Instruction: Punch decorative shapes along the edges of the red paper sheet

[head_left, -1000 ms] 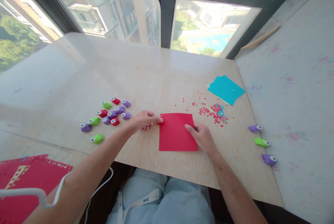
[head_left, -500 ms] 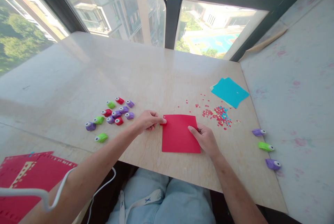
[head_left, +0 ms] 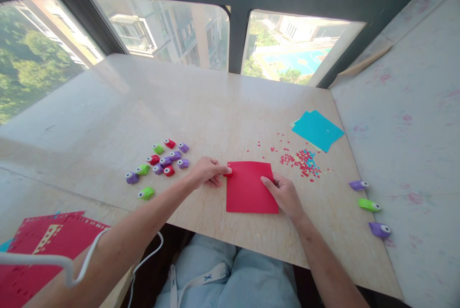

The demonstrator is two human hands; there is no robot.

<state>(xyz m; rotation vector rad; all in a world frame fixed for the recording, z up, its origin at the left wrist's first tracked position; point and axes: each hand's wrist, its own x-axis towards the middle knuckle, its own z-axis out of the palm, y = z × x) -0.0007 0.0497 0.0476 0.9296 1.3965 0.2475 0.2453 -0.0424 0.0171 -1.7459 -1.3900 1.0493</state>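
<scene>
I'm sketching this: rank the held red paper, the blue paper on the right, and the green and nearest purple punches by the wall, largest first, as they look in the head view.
1. Red paper
2. Blue paper
3. Green punch and purple punch: too alike to rank; the purple is nearer the camera.

Left hand (head_left: pixel 210 172) pinches a small red punch (head_left: pixel 229 174) at the upper left edge of a red sheet (head_left: pixel 249 193) — thumb on top. Right hand (head_left: pixel 285 194) grips the sheet's right edge. To the left, a cluster of punches (head_left: pixel 166 161): purple, green, red. To the right, scattered paper bits (head_left: pixel 304 164), mostly red, some blue; blue sheet (head_left: pixel 316 131) just beyond. Three more punches (head_left: pixel 369 205) near the wall (head_left: pixel 417 154). Lower left — hole-edged red sheets (head_left: pixel 68 233), white cable (head_left: pixel 39 260) in front.
</scene>
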